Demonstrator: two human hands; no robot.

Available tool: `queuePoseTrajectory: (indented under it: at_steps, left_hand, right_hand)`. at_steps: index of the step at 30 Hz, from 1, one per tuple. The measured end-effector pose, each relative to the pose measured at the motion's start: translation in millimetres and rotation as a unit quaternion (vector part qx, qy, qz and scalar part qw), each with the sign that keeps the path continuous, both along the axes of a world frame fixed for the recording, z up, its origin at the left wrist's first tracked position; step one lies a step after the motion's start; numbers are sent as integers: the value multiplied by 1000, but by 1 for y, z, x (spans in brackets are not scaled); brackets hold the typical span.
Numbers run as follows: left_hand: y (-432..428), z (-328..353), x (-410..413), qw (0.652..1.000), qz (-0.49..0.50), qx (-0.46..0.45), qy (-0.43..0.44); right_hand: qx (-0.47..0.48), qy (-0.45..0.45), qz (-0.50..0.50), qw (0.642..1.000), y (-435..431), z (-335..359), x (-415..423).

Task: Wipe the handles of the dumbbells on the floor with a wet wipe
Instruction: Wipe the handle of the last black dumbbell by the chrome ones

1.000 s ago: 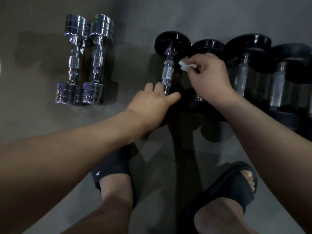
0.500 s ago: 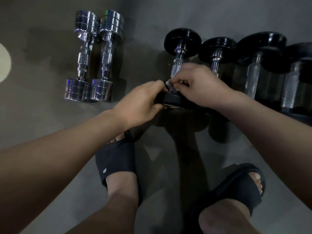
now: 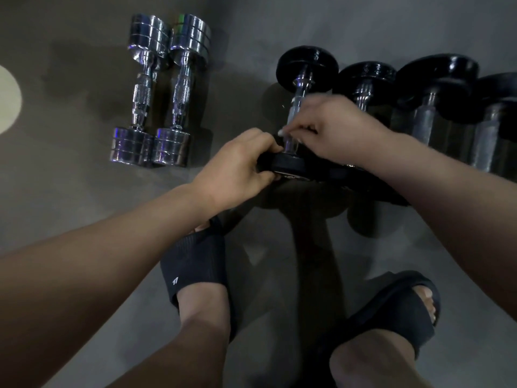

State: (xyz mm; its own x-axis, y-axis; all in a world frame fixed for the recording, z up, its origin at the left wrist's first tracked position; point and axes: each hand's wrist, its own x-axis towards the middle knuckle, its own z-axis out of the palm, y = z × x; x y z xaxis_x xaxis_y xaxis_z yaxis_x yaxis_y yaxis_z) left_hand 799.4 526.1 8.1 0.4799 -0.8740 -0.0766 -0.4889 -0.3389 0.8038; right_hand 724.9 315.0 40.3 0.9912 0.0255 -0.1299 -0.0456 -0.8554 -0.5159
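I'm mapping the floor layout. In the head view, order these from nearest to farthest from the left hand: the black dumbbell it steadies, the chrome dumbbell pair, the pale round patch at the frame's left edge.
1. Black dumbbell: touching the left hand, at its near plate.
2. Chrome dumbbell pair: up and left, apart.
3. Pale round patch: far left edge.

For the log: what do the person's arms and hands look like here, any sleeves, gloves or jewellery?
Both forearms are bare as far up as the view reaches; no sleeve shows. The left hand and right hand wear no gloves, and no watch, band or ring is visible, though the light is dim. A pale fingernail shows on the right hand.
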Motion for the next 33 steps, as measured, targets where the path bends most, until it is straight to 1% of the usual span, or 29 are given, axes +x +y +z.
queuePoseTrajectory:
  at_steps: [3, 4, 6, 8, 9, 11, 15, 19, 21, 23, 24, 26, 28, 29, 31, 33]
  left_hand:
    - [4, -1, -3, 999, 26, -14, 27]
    - [5, -1, -4, 999, 33, -17, 38]
    - [7, -1, -4, 998, 38, -20, 54]
    - [7, 0, -2, 998, 37, -18, 51]
    - [6, 1, -1, 998, 35, -15, 47]
    - [5, 2, 1, 998, 32, -8, 44]
    - [5, 4, 2, 999, 24, -11, 40]
    - [6, 4, 2, 999, 20, -4, 38]
    - [7, 6, 3, 999, 17, -5, 39]
    - [6, 10, 7, 999, 19, -8, 47]
    - [4, 11, 9, 997, 34, -3, 69]
    - [-5, 15, 12, 988, 100, 18, 113]
    - [-17, 16, 15, 977, 164, 26, 134]
    - [-22, 18, 16, 971, 177, 19, 159]
    - [-32, 19, 18, 962, 169, -4, 215]
    - [-38, 17, 20, 958, 163, -15, 236]
  right_hand:
    - [-15, -34, -83, 996, -3, -8, 13]
    - [-16, -31, -89, 995, -2, -10, 13]
    - [5, -5, -48, 999, 2, -9, 4]
    - [45, 21, 3, 999, 4, -4, -8]
    - [60, 28, 13, 998, 3, -2, -13]
    - [65, 28, 2, 997, -4, -1, -18]
    - [23, 19, -35, 999, -9, -6, -24]
    - [43, 16, -54, 997, 5, -4, -23]
    - [50, 15, -101, 994, 4, -6, -19]
    - [63, 6, -192, 979, 0, -7, -17]
    - [80, 1, -237, 968, -2, -7, -15]
    - [139, -4, -293, 946, 1, -3, -12]
    - [197, 0, -307, 931, 8, -1, -9]
    - [226, 5, -307, 924, 12, 1, -9]
    - [280, 10, -307, 909, 16, 0, -10]
    - [306, 10, -312, 899, 19, 1, -11]
